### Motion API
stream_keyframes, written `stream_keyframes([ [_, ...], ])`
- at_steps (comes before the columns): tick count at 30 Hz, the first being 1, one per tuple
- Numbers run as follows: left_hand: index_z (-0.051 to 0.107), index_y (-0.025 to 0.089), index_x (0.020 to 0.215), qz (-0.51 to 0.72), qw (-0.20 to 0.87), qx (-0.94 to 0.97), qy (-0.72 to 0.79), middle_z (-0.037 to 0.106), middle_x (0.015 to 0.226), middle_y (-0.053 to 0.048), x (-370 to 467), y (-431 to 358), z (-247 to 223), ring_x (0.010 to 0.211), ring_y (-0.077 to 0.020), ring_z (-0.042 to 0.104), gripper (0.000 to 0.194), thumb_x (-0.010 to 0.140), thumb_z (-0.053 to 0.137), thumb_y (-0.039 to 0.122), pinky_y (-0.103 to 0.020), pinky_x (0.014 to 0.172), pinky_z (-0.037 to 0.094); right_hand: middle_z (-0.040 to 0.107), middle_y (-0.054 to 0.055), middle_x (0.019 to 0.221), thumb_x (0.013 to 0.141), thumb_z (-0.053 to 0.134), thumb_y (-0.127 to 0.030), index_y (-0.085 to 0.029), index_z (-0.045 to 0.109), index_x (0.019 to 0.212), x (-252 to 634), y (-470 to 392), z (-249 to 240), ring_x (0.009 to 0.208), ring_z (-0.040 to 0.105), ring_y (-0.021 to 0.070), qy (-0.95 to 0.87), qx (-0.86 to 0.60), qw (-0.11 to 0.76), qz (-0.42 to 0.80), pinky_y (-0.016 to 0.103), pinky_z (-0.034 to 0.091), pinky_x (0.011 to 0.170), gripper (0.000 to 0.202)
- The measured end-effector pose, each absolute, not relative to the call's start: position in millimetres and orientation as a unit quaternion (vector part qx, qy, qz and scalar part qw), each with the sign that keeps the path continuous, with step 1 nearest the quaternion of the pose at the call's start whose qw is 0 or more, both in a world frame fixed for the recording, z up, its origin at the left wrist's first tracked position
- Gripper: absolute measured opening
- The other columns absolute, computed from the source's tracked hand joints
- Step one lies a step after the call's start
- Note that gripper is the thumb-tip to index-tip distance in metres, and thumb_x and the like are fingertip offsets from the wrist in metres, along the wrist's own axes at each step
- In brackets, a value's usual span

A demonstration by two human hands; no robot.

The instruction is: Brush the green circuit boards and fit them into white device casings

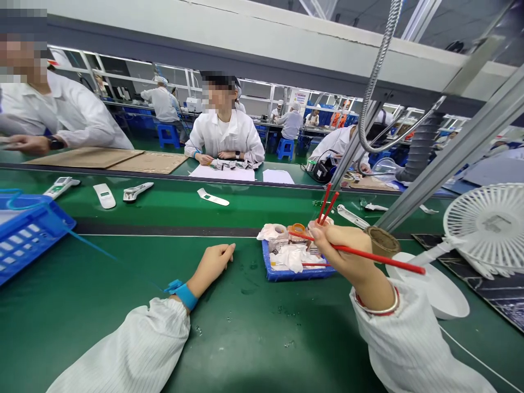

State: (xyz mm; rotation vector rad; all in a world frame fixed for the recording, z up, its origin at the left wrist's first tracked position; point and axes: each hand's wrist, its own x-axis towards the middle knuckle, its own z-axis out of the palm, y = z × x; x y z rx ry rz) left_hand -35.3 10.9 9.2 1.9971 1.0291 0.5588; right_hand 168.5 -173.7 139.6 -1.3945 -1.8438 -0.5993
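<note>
My right hand [344,248] is raised over the right side of a small blue basket [295,274], its fingers pinched on thin red sticks. One red stick [380,259] runs out slantwise past my wrist; two others [327,206] poke up beyond the fingertips. In the basket lie crumpled white tissue [292,256], tape rolls [297,228] and another red stick. My left hand [213,265] rests on the green tabletop left of the basket, curled into a loose fist, with nothing visible in it. A blue wrist strap [186,295] is around that wrist.
White handheld device parts [213,197] are spread along the green conveyor [176,199]. A blue crate [33,234] stands at left. On the right are a white fan [487,226], a brown roll [382,242] and a slanting metal post [429,164]. Co-workers [225,131] sit opposite.
</note>
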Motion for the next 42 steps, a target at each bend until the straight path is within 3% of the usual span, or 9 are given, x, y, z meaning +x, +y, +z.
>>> stream_keyframes([
  [7,0.048,0.020,0.052,0.223,0.404,0.788,0.407,0.045,0.040,0.004,-34,11,8,0.041,-0.0143,0.046,0.045,0.081,0.039,0.052,-0.025,0.049,0.033,0.029,-0.006,0.050,0.091,0.044,-0.010,-0.018,0.030,0.054,164,-178,142,0.043,0.032,0.0076,-0.729,-0.529,0.369,-0.230,0.023,0.040,0.059,0.041],
  [11,0.048,0.020,0.052,0.223,0.407,0.786,0.408,0.044,0.040,0.004,-35,11,7,0.040,-0.0140,0.045,0.045,0.081,0.039,0.053,-0.025,0.047,0.033,0.022,-0.006,0.052,0.090,0.045,-0.009,-0.019,0.023,0.055,163,-180,141,0.044,0.022,0.0086,-0.751,-0.514,0.344,-0.231,0.023,0.030,0.049,0.043],
  [16,0.053,0.019,0.058,0.236,0.405,0.784,0.408,0.048,0.044,0.004,-34,13,5,0.040,-0.0140,0.047,0.044,0.083,0.037,0.052,-0.026,0.049,0.035,0.023,-0.005,0.056,0.087,0.047,-0.005,-0.019,0.027,0.057,164,-183,137,0.049,0.023,0.0101,-0.771,-0.502,0.312,-0.237,0.025,0.021,0.047,0.039],
  [22,0.059,0.018,0.074,0.252,0.408,0.779,0.404,0.055,0.056,0.002,-35,17,-1,0.041,-0.0131,0.046,0.039,0.084,0.034,0.047,-0.027,0.051,0.039,0.021,-0.005,0.058,0.084,0.048,-0.002,-0.018,0.027,0.059,163,-187,138,0.051,0.017,0.0105,-0.788,-0.490,0.287,-0.237,0.027,0.016,0.047,0.038],
  [27,0.059,0.019,0.095,0.273,0.402,0.774,0.406,0.066,0.084,-0.002,-35,18,0,0.045,-0.0122,0.048,0.034,0.083,0.036,0.040,-0.028,0.055,0.041,0.023,-0.005,0.058,0.085,0.048,-0.002,-0.019,0.031,0.061,163,-189,137,0.051,0.018,0.0107,-0.794,-0.478,0.286,-0.244,0.027,0.015,0.048,0.033],
  [31,0.058,0.018,0.099,0.279,0.400,0.773,0.405,0.065,0.092,-0.004,-34,18,3,0.050,-0.0129,0.052,0.031,0.078,0.043,0.036,-0.028,0.057,0.042,0.023,-0.005,0.058,0.085,0.048,-0.002,-0.019,0.032,0.061,163,-189,135,0.051,0.019,0.0106,-0.793,-0.474,0.288,-0.251,0.028,0.015,0.048,0.033],
  [37,0.061,0.018,0.090,0.275,0.395,0.778,0.404,0.061,0.067,0.000,-34,18,3,0.049,-0.0149,0.053,0.027,0.077,0.046,0.037,-0.028,0.055,0.041,0.027,-0.005,0.056,0.086,0.047,-0.003,-0.019,0.032,0.061,167,-191,132,0.050,0.021,0.0105,-0.790,-0.490,0.277,-0.243,0.028,0.017,0.048,0.033],
  [42,0.062,0.019,0.085,0.277,0.394,0.779,0.402,0.059,0.066,0.001,-34,20,-1,0.049,-0.0147,0.051,0.024,0.075,0.049,0.036,-0.028,0.054,0.040,0.029,-0.005,0.057,0.085,0.050,-0.004,-0.019,0.033,0.061,168,-191,129,0.050,0.022,0.0102,-0.784,-0.502,0.284,-0.230,0.028,0.018,0.049,0.033],
])
